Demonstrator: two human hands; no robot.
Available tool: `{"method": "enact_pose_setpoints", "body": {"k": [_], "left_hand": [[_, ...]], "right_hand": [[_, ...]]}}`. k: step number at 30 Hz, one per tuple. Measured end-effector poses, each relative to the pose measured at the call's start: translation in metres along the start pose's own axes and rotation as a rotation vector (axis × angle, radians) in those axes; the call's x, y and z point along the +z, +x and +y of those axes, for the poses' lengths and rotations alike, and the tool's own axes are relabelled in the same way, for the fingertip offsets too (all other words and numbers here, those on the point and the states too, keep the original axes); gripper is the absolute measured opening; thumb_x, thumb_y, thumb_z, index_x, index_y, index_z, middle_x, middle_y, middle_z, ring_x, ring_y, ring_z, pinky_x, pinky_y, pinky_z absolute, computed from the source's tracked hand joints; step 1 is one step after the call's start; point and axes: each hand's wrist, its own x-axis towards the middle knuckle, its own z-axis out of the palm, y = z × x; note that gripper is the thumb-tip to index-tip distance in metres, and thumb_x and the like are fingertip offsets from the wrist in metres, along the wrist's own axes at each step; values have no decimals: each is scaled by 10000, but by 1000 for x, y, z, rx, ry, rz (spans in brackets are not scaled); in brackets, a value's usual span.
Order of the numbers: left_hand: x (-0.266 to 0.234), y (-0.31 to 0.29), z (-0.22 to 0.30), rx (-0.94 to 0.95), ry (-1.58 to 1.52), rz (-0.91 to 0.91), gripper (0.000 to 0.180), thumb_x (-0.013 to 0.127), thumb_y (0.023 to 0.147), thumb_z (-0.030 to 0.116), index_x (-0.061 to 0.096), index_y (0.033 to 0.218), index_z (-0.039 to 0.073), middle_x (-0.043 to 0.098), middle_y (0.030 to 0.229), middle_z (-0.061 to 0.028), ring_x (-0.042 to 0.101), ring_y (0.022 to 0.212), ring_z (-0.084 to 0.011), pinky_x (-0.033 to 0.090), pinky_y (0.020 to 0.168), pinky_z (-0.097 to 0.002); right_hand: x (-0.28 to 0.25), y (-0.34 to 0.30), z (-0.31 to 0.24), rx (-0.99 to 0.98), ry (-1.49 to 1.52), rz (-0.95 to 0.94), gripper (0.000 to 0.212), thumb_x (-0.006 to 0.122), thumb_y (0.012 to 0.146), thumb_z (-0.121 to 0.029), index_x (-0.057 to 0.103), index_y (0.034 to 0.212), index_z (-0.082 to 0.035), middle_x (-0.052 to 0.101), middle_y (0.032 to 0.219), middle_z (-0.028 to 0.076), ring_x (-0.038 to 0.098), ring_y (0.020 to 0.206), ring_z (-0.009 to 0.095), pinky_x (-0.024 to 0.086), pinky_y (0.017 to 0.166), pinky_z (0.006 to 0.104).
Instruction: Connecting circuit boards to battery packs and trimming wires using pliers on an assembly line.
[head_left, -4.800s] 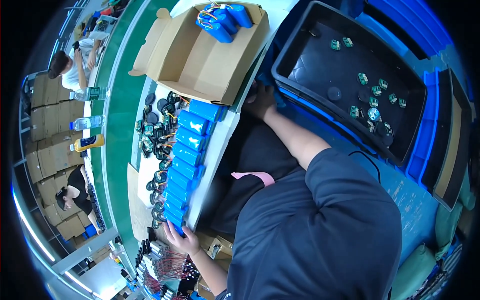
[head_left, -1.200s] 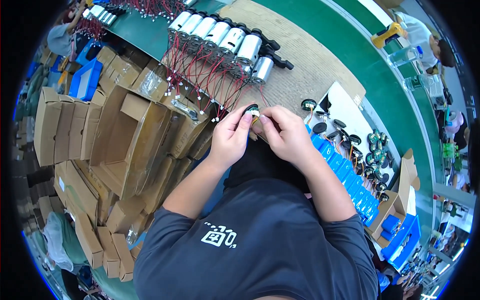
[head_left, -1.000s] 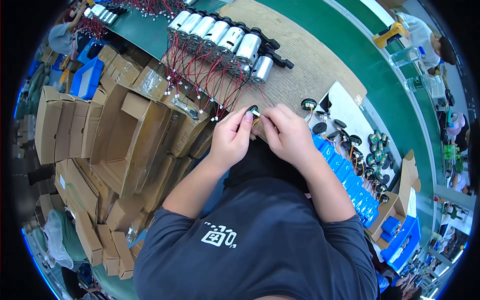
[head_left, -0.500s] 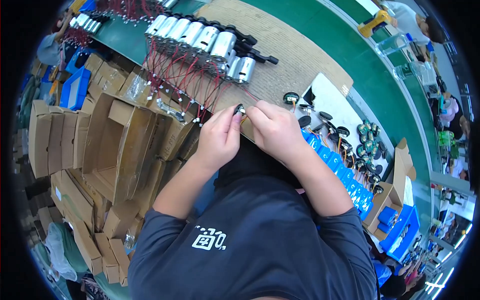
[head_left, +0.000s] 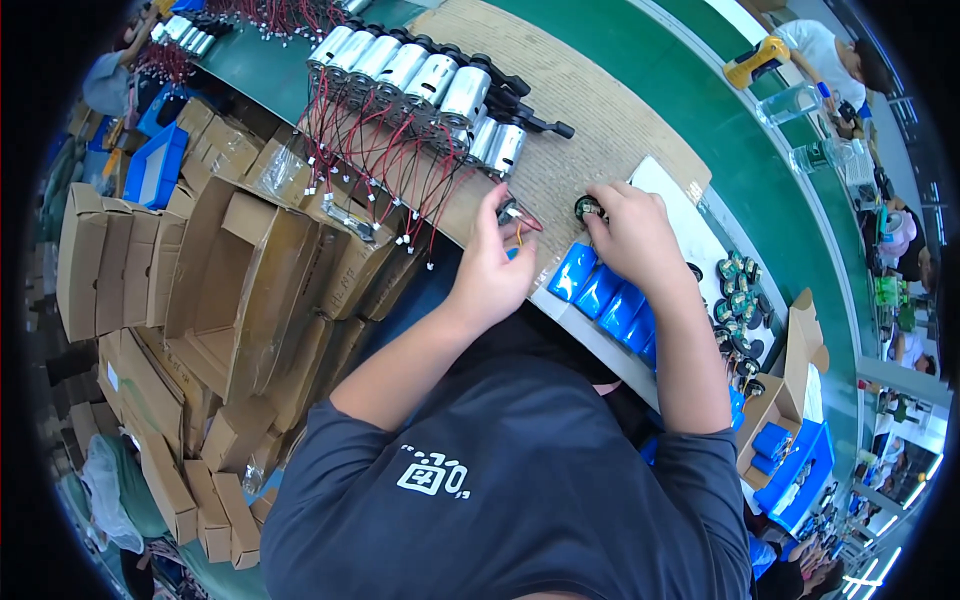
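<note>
My left hand (head_left: 492,262) is at the bench edge, its fingers curled round a small dark part with a white connector (head_left: 511,212) and red and yellow wires. Part of that piece is hidden by the fingers. To its right, my right hand (head_left: 638,232) has thumb and fingertips on a small round green circuit board (head_left: 588,208) with a black rim. Blue-wrapped battery packs (head_left: 598,290) lie in a row under my right wrist. Beyond my left hand, silver cylindrical motors (head_left: 465,95) with black ends stand in rows, red and black wires hanging toward me.
More round circuit boards (head_left: 738,285) lie on a white board (head_left: 690,215) at right. Cardboard boxes (head_left: 230,290) are stacked at left. A blue bin (head_left: 812,465) and an open carton (head_left: 768,420) sit at far right. Bottles (head_left: 790,103) stand across the bench near another person (head_left: 825,60).
My hands, together before, are now apart. The right has moved right onto the round circuit board; the left has shifted slightly right, still with the wired piece.
</note>
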Motion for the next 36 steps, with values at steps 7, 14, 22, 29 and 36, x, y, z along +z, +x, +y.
{"method": "enact_pose_setpoints", "body": {"k": [7,14,22,29,36], "left_hand": [[-4,26,7,385,687,29,498,609,825,-15,466,1301,-45,494,1288,-219,513,1186,-344,409,1026,-421],[10,28,-8,356,593,75,386,607,833,33,555,1212,-11,465,1337,-216,477,1226,-374,376,1049,-433],[11,-24,6,413,275,275,418,508,978,213,463,1346,19,451,1350,-236,488,1244,-346,378,1054,-434],[-50,-71,10,-106,-773,319,509,348,1066,385,340,1439,38,562,1209,-174,622,1065,-266,503,926,-420],[-116,-96,-12,-422,-909,218,454,428,1047,403,525,1289,30,625,911,-109,653,708,-198,567,618,-374]], "right_hand": [[-4,-14,-13,101,775,227,266,652,901,-77,580,1148,-8,631,1029,128,679,838,268,554,775,370],[-20,-23,-29,330,1496,320,276,602,956,-63,504,1208,-8,599,1103,107,667,672,184,599,658,309],[-2,-21,-62,290,1400,321,301,644,923,-34,511,1192,-8,630,1016,101,681,714,145,590,602,271],[41,-8,-145,-293,576,90,240,682,842,-47,623,1068,9,670,867,115,686,841,273,551,771,358],[57,21,-142,-495,574,-58,190,633,834,-50,642,1014,10,618,1086,159,656,849,316,532,782,425]]}}
